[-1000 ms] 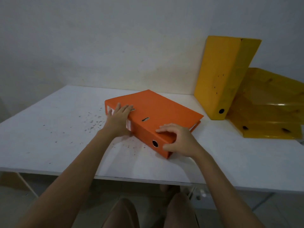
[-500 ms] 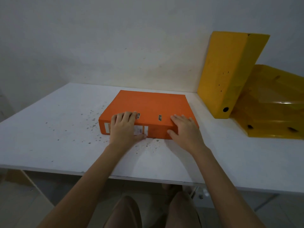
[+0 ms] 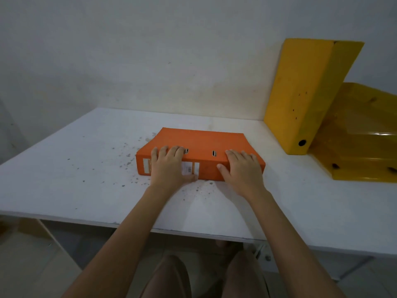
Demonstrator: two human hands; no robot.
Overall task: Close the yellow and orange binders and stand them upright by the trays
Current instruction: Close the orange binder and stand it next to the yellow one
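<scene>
The orange binder (image 3: 202, 140) lies flat and closed in the middle of the white table (image 3: 64, 179), its spine facing me. My left hand (image 3: 169, 166) grips the left part of the spine, fingers curled over the top cover. My right hand (image 3: 242, 171) grips the right end of the spine the same way. The yellow binder (image 3: 305, 93) stands closed at the back right, leaning to the right against the yellow trays (image 3: 361, 138).
A white wall rises right behind the table. Dark specks dot the tabletop to the left of and in front of the orange binder. The table's front edge runs just below my forearms, with my knees under it.
One second ago the orange binder lay at an angle; both hands have turned it so its spine faces me squarely. In the last half second it has hardly moved.
</scene>
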